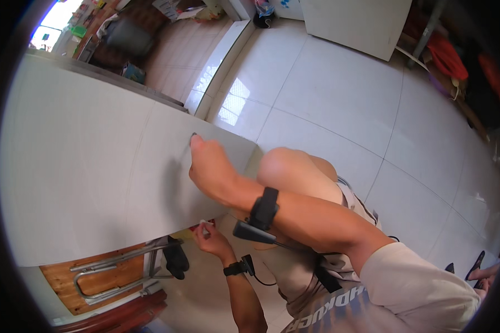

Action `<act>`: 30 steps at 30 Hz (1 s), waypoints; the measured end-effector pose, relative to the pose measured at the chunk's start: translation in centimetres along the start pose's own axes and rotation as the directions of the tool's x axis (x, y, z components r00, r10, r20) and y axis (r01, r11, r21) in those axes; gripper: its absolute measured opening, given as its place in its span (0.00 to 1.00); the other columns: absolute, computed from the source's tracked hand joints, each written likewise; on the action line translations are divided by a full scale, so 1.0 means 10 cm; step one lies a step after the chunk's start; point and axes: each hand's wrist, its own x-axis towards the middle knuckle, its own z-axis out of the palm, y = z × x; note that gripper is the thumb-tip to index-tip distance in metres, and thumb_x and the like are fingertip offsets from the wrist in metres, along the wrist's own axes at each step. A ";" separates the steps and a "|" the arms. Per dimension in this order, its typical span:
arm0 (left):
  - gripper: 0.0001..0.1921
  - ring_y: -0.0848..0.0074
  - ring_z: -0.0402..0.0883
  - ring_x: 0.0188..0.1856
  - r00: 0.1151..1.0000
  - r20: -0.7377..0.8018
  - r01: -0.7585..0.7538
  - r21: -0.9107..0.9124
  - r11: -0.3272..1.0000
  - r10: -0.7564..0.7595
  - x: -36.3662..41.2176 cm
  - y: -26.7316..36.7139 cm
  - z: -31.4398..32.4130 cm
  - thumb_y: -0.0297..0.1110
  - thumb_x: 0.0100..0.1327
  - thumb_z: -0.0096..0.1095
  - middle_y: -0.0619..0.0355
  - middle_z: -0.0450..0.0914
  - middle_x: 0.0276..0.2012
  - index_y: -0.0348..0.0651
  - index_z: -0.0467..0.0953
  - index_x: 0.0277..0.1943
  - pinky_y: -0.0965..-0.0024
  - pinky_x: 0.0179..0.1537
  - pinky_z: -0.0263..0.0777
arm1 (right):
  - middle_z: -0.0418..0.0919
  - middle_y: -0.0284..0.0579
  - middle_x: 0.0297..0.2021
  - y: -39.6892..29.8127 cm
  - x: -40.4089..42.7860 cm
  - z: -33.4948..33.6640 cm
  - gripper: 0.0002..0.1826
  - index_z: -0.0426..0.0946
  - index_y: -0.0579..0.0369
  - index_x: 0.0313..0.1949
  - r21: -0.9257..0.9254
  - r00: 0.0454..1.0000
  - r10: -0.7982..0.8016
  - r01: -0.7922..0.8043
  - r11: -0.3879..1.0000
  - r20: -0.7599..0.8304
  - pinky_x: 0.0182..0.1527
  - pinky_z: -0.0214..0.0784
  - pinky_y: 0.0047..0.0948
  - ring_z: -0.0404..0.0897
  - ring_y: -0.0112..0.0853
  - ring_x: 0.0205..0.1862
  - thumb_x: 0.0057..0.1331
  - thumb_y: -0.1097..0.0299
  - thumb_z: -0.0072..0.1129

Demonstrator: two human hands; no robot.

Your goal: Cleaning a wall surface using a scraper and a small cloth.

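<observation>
My right hand [210,168] is held against a broad white panel [79,154], close to its right end. Its fingers are closed around a small dark-tipped thing [194,134], mostly hidden by the hand; I cannot tell what it is. The hand's shadow falls on the panel. Lower down, beside the panel's lower edge, my left hand [211,240] pinches a small white piece [206,222] between thumb and fingers. Something red and yellow lies behind those fingertips, partly covered. Each wrist wears a black strap with a small device and a cable.
Folded metal tube legs [104,287] and a wooden board [62,274] are below the panel, near dark shoes [177,258]. My bent knee [281,164] is near the panel's end. Beyond are a tiled floor [333,95], a raised threshold [221,58] and another person's feet [479,270].
</observation>
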 end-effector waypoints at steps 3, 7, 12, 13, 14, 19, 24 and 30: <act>0.05 0.70 0.81 0.37 0.991 -0.121 -0.062 -0.041 0.997 0.057 0.58 0.47 0.02 0.19 0.69 0.63 0.53 0.79 0.42 0.29 0.84 0.45 0.70 0.32 0.75 | 0.78 0.72 0.26 -0.06 -0.04 0.00 0.10 0.69 0.75 0.40 0.063 0.994 -0.087 0.091 0.994 -0.064 0.37 0.74 0.56 0.80 0.67 0.33 0.57 0.87 0.53; 0.06 0.68 0.81 0.39 0.961 -0.165 -0.233 -0.038 0.972 0.224 1.19 0.85 0.14 0.20 0.70 0.65 0.51 0.79 0.45 0.29 0.84 0.47 0.67 0.35 0.76 | 0.78 0.72 0.26 0.12 0.08 -0.06 0.11 0.69 0.76 0.40 -0.048 0.999 -0.016 0.013 0.999 -0.052 0.37 0.74 0.55 0.80 0.67 0.33 0.56 0.87 0.52; 0.07 0.63 0.80 0.39 0.863 -0.152 -0.476 0.072 0.876 0.482 1.70 1.01 0.35 0.16 0.67 0.65 0.50 0.78 0.44 0.31 0.84 0.46 0.63 0.36 0.76 | 0.78 0.72 0.26 0.08 0.08 -0.06 0.11 0.70 0.76 0.40 0.036 0.990 -0.138 0.139 0.990 -0.042 0.38 0.74 0.56 0.79 0.69 0.34 0.55 0.87 0.52; 0.08 0.62 0.80 0.39 0.803 -0.119 -0.574 0.106 0.812 0.584 1.74 0.96 0.36 0.15 0.66 0.65 0.49 0.78 0.44 0.32 0.84 0.46 0.63 0.38 0.77 | 0.78 0.72 0.26 0.12 0.08 -0.04 0.11 0.70 0.76 0.40 0.043 0.991 -0.132 0.133 0.990 -0.033 0.38 0.74 0.56 0.79 0.69 0.34 0.55 0.87 0.52; 0.07 0.58 0.80 0.42 0.779 -0.071 -0.612 0.129 0.781 0.622 1.75 0.88 0.38 0.17 0.66 0.65 0.46 0.78 0.45 0.31 0.83 0.46 0.62 0.40 0.78 | 0.78 0.73 0.27 0.18 0.12 -0.02 0.11 0.71 0.76 0.40 0.016 0.997 -0.080 0.080 0.997 -0.016 0.39 0.75 0.56 0.80 0.69 0.35 0.55 0.87 0.53; 0.11 0.50 0.80 0.48 0.773 0.193 -0.633 0.156 0.758 0.605 1.37 0.51 0.44 0.16 0.62 0.63 0.42 0.78 0.46 0.30 0.81 0.48 0.54 0.48 0.76 | 0.80 0.76 0.31 0.08 -0.08 0.04 0.12 0.74 0.75 0.40 0.037 0.996 -0.082 0.080 0.996 0.037 0.42 0.76 0.56 0.81 0.70 0.39 0.55 0.85 0.55; 0.07 0.49 0.78 0.45 0.860 0.400 -0.409 0.172 0.896 0.316 0.60 -0.26 0.34 0.25 0.67 0.63 0.43 0.77 0.42 0.28 0.80 0.42 0.54 0.49 0.72 | 0.80 0.77 0.33 0.11 -0.09 0.17 0.13 0.75 0.74 0.43 0.065 0.960 0.010 -0.029 0.997 0.281 0.44 0.77 0.56 0.82 0.68 0.40 0.56 0.84 0.56; 0.06 0.51 0.81 0.41 0.961 0.234 -0.138 -0.062 0.988 0.149 -0.43 -0.27 0.16 0.23 0.65 0.66 0.44 0.79 0.39 0.31 0.82 0.43 0.56 0.42 0.76 | 0.81 0.74 0.32 0.07 -0.43 0.37 0.11 0.76 0.73 0.41 0.109 0.959 -0.100 0.073 0.991 0.267 0.39 0.77 0.54 0.82 0.66 0.37 0.57 0.85 0.53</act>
